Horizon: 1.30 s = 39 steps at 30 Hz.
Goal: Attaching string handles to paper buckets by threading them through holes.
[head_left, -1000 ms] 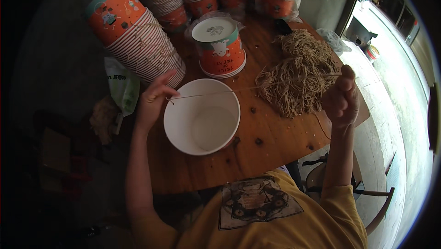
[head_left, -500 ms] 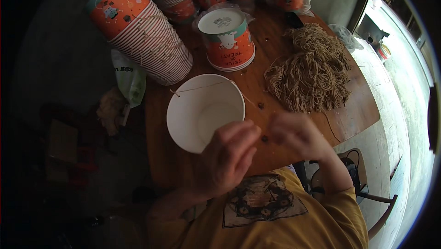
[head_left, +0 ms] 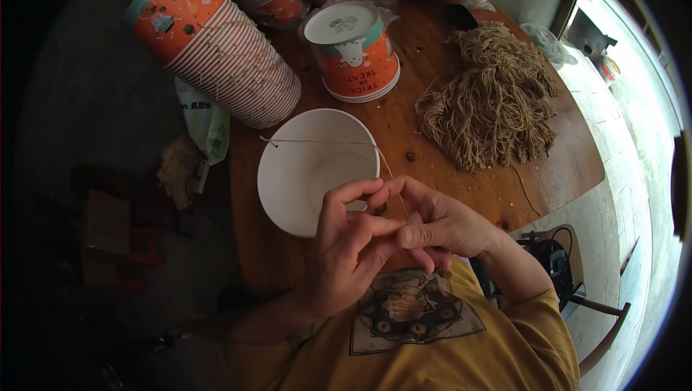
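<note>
twine [head_left: 324, 141] crosses the white paper bucket [head_left: 281, 188] and runs to the curled left hand [head_left: 346, 243] and right hand [head_left: 450, 227], touching at the bucket's four o'clock; from where i stand, which one grips it i cannot tell. a tangled twine heap [head_left: 497, 103] lies at their one o'clock.

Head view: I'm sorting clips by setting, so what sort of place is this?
Perhaps a small workshop or home workspace: stacked paper buckets, a heap of twine and an open bucket with cord across its mouth.
</note>
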Tool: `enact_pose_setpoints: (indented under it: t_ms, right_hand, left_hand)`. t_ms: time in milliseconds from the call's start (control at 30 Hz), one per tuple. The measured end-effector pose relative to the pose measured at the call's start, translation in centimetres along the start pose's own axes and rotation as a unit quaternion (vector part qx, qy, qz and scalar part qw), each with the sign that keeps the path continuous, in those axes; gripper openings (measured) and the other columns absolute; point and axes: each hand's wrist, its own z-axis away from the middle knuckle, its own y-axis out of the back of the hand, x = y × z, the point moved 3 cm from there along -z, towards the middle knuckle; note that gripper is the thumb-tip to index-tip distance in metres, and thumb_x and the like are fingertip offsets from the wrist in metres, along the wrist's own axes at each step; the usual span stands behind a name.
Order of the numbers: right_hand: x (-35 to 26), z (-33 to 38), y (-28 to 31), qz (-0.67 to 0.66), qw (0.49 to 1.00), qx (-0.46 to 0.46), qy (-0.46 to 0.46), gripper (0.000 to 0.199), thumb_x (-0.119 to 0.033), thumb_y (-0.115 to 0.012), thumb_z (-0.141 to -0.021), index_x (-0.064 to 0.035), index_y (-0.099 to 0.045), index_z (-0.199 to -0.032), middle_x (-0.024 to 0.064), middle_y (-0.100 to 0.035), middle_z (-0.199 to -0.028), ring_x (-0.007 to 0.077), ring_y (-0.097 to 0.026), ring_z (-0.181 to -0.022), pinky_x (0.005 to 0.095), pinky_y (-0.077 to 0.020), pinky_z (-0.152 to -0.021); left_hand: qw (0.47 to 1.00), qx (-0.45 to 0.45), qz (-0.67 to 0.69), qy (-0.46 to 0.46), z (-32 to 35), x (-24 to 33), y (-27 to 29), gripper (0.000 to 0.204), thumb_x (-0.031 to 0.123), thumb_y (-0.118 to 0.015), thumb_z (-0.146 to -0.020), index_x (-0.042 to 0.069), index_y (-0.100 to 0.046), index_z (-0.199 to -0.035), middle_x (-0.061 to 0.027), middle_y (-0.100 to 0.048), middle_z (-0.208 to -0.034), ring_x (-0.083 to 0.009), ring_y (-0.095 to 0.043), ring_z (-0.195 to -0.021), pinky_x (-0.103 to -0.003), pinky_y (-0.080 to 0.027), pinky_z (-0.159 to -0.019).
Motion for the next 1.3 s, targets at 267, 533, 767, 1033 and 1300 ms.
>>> enact_pose_setpoints:
  t_ms: [267,533,767,1033,1300]
  right_hand:
    - [2.9,0.2,1.2,0.107,0.968,0.124,0.19,0.02,-0.022,-0.063,-0.091,-0.0074,-0.057,-0.102,-0.0035,-0.056,-0.066,0.0051,-0.052,-0.055,0.0197,-0.0394,-0.049]
    - [1.6,0.5,1.2,0.395,0.839,0.305,0.218,0.004,-0.006,-0.062,-0.086,-0.0034,-0.059,-0.087,-0.0009,-0.055,-0.069,0.0047,-0.047,-0.058,0.0229,-0.0399,-0.052]
    - [1.0,-1.0,0.0,0.507,0.702,0.353,0.354,0.013,-0.002,-0.067,-0.074,-0.0051,-0.055,-0.08,0.0063,-0.056,-0.071,0.0202,-0.057,-0.059,0.0295,-0.0455,-0.052]
    - [0.4,-2.6,-0.4,0.491,0.705,0.345,0.378,0.012,-0.003,-0.066,-0.077,-0.0051,-0.055,-0.081,0.0072,-0.057,-0.072,0.0205,-0.057,-0.059,0.0307,-0.046,-0.051]
    - [0.8,-3.4,-0.3,0.462,0.738,0.339,0.356,0.011,-0.004,-0.065,-0.08,-0.0051,-0.055,-0.083,0.0048,-0.056,-0.071,0.0114,-0.053,-0.053,0.0254,-0.0439,-0.048]
  left_hand:
    - [0.998,0.03,-0.058,0.016,0.6,-0.4,0.0,0.02,0.003,-0.072,-0.076,0.003,-0.057,-0.09,-0.0146,-0.047,-0.113,-0.0288,-0.053,-0.099,-0.036,-0.047,-0.079]
    - [0.979,-0.038,-0.073,0.188,0.0,-2.0,1.4,0.027,0.003,-0.066,-0.08,0.002,-0.056,-0.105,-0.013,-0.058,-0.092,-0.0266,-0.061,-0.081,-0.034,-0.05,-0.071]
    - [0.951,-0.03,0.122,0.282,-1.4,-3.5,3.9,0.035,-0.003,-0.054,-0.085,-0.001,-0.053,-0.12,-0.0068,-0.062,-0.103,-0.0112,-0.06,-0.089,-0.027,-0.051,-0.077]
    - [0.922,-0.006,0.205,0.33,-2.0,-4.1,5.3,0.033,-0.001,-0.053,-0.087,-0.003,-0.053,-0.119,-0.0052,-0.06,-0.103,-0.0078,-0.057,-0.087,-0.023,-0.051,-0.078]
    - [0.903,-0.01,0.232,0.362,-2.2,-4.4,6.0,0.021,-0.002,-0.055,-0.084,-0.003,-0.056,-0.105,-0.0046,-0.061,-0.096,-0.0065,-0.057,-0.084,-0.023,-0.051,-0.078]
